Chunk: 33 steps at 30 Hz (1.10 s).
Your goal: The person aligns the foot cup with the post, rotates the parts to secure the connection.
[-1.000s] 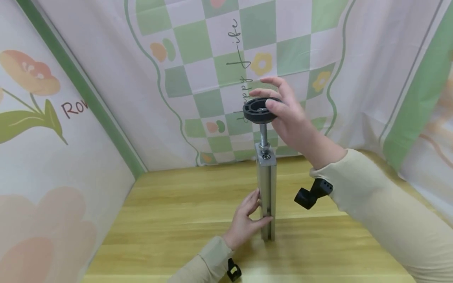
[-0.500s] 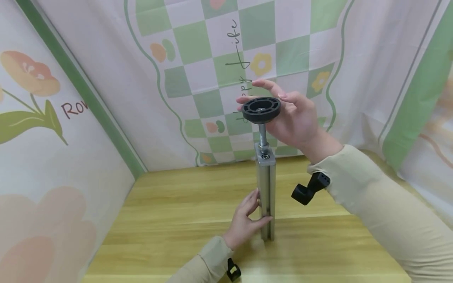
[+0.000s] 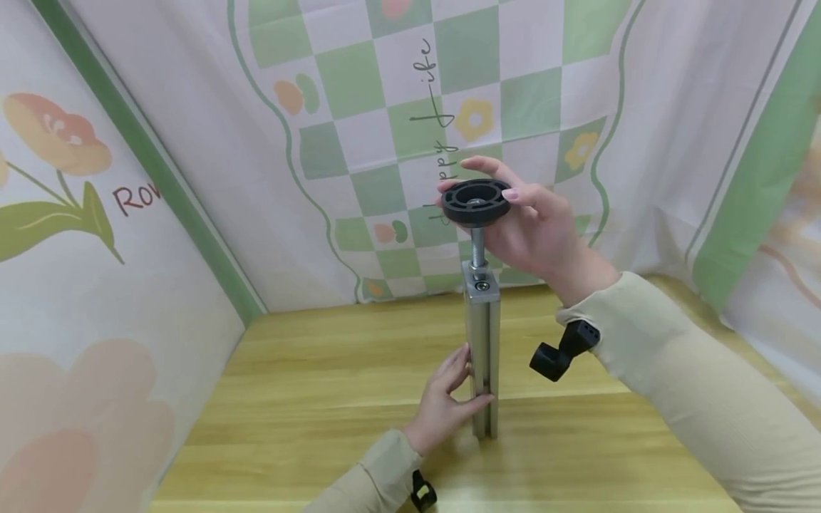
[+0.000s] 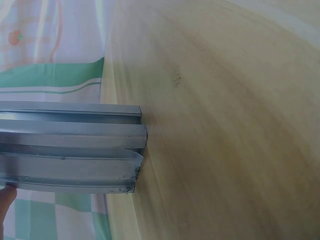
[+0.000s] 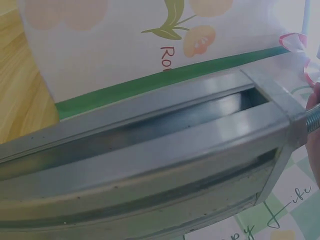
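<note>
An aluminium extrusion profile point(image 3: 479, 335) stands upright on the wooden table, slotted along its sides. A metal end plate point(image 3: 471, 288) with a screw caps its top. From this plate a threaded rod point(image 3: 477, 246) rises to a round black leveling foot point(image 3: 473, 216), its ribbed hollow face up. My left hand point(image 3: 439, 413) grips the profile low down, thumb across the near side. Around the foot's rim my right hand point(image 3: 539, 228) curls, thumb at the right edge and fingers behind. The left wrist view shows the profile's lower end point(image 4: 70, 135) at the tabletop.
The wooden table point(image 3: 308, 377) meets a printed cloth backdrop point(image 3: 346, 71) behind the profile. Another cloth wall point(image 3: 77, 285) borders the left side. Black wrist mounts hang from both sleeves, the right one point(image 3: 564, 349) close to the profile.
The right thumb went off the foot's rim as the hand shifted round it, then came back to the rim. The left hand and the profile have stayed in place.
</note>
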{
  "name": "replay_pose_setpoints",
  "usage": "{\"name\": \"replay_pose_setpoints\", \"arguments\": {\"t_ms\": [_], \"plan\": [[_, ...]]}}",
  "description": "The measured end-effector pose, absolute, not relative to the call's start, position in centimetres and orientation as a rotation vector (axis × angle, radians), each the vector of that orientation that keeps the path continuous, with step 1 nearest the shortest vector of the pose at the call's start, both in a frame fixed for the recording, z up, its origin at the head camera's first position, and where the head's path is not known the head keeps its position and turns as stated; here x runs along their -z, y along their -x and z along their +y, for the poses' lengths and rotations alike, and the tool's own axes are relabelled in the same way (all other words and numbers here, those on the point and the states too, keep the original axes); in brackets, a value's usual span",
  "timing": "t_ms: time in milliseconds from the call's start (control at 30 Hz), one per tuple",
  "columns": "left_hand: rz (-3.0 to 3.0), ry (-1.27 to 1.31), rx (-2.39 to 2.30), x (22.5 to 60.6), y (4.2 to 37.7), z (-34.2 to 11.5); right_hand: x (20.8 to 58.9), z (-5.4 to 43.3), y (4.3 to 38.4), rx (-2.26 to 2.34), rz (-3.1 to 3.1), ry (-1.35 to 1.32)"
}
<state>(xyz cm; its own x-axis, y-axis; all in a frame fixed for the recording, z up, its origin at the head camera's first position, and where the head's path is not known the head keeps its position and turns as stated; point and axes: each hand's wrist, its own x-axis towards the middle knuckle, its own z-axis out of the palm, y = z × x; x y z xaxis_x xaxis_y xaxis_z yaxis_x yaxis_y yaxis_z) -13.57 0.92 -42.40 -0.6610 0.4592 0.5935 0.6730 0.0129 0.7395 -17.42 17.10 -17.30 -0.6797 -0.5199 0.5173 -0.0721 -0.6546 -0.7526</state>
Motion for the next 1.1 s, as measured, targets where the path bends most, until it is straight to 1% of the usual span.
{"name": "replay_pose_setpoints", "arguments": {"t_ms": [100, 400, 800, 1100], "plan": [[-2.076, 1.198, 1.721, 42.2, 13.5, 0.9, 17.5, 17.0, 17.3, 2.406, 1.162, 1.104], [-2.086, 1.195, 1.701, 42.1, 13.4, 1.0, 18.2, 17.1, 17.5, 2.411, 1.223, 1.259], [-2.081, 1.205, 1.736, 42.2, 13.5, 1.0, 17.9, 17.0, 17.2, 2.474, 1.377, 1.275], [-2.076, 1.205, 1.741, 42.3, 13.5, 1.0, 17.2, 16.8, 16.2, 2.507, 1.691, 1.193]]}}
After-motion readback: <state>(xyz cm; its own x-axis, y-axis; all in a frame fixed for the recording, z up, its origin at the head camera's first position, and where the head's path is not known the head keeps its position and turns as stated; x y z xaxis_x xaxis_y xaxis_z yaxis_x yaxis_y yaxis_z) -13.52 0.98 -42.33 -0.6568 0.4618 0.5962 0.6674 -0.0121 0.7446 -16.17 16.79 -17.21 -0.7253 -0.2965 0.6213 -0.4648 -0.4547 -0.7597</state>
